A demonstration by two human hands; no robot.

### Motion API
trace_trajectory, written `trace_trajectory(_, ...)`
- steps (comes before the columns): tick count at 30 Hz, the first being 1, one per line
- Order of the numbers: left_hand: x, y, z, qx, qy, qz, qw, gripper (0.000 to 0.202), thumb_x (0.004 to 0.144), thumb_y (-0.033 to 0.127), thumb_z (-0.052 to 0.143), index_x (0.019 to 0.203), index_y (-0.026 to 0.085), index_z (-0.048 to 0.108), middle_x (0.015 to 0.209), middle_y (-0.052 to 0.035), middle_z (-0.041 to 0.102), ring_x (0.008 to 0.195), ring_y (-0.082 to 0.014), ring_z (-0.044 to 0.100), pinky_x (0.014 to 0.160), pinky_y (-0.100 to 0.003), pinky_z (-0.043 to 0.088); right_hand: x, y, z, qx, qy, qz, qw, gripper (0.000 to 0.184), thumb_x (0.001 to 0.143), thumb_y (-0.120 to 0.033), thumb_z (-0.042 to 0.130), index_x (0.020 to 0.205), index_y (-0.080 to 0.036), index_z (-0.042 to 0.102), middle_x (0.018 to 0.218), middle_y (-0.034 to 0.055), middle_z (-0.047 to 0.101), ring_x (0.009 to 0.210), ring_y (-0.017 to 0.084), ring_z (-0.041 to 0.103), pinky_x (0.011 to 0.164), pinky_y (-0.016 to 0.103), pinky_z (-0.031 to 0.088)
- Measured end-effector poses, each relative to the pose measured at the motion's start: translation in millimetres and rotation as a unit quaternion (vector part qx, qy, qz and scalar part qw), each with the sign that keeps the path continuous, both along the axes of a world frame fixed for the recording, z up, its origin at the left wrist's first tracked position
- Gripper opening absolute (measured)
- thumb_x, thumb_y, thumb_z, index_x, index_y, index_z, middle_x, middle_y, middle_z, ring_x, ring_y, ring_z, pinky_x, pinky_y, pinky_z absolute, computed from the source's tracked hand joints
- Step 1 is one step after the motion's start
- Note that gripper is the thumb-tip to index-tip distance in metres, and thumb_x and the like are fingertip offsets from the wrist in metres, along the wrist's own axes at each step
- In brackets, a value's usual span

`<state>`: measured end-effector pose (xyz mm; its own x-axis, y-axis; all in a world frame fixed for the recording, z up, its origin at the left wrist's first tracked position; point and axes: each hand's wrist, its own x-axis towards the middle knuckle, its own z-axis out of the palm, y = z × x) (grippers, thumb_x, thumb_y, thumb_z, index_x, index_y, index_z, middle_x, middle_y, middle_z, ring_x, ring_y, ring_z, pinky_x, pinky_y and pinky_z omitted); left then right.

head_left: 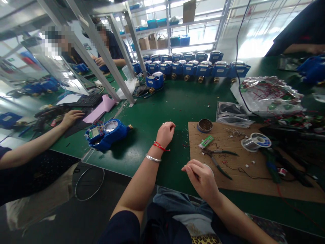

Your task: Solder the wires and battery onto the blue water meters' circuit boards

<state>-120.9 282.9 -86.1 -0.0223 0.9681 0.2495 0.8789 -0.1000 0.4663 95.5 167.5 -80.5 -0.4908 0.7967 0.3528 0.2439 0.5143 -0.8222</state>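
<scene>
My left hand [166, 133] rests on the green table with its fingers curled in; nothing shows in it. Nearer to me, my right hand [201, 176] is also closed, its fingers folded together beside the cardboard sheet's left edge, and no object sticks out of it. To the left of my left hand stands a blue meter [109, 134] with its circuit board and thin wires exposed and a brass fitting on one side. On the cardboard [243, 184], close to my right hand, lie pliers [218, 159] with dark green handles and a small green-and-white box [206, 142].
A round tin [204, 125], a solder spool [256, 141] and wire scraps lie at right. Behind them is a plastic bag of red wires [271, 93]. Rows of blue meters [196, 68] line the back. A co-worker's hand [72, 117] rests at left; metal posts [111, 51] rise nearby.
</scene>
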Motion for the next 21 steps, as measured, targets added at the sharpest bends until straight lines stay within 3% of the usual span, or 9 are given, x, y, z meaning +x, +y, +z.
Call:
trace_trajectory(6,-0.8,3.2,-12.2,-0.06,0.017,-0.055,0.997,0.016,0.085,0.012,0.053,0.087,0.017,0.068,0.091,-0.0054,0.069,0.089,-0.0178,0.062,0.087,-0.03,0.048,0.1,-0.6,1.2,-0.005,-0.011,-0.003,1.0,0.023,0.095,-0.02,0.047,0.08,-0.018,0.066,0.079,0.004,0.062,0.071,0.012,0.059,0.069,0.026,0.043)
trace_trajectory(14,-2.2,4.8,-9.9,-0.074,0.025,-0.058,0.995,0.015,0.085,0.015,0.052,0.085,0.017,0.067,0.091,-0.0059,0.069,0.088,-0.0178,0.061,0.087,-0.03,0.049,0.5,1.7,4.0,-0.019,-0.016,-0.01,1.0,0.027,0.096,-0.024,0.045,0.08,-0.018,0.066,0.079,0.0037,0.064,0.072,0.012,0.06,0.07,0.026,0.044)
trace_trajectory(21,-3.2,4.8,-8.3,-0.067,0.019,-0.052,0.996,0.017,0.086,0.015,0.05,0.088,0.018,0.066,0.091,-0.0058,0.069,0.087,-0.0184,0.062,0.084,-0.03,0.049,5.6,13.3,26.2,-0.035,-0.044,0.035,0.998,0.031,0.097,-0.027,0.046,0.077,-0.018,0.067,0.08,0.0034,0.066,0.075,0.012,0.061,0.073,0.024,0.046)
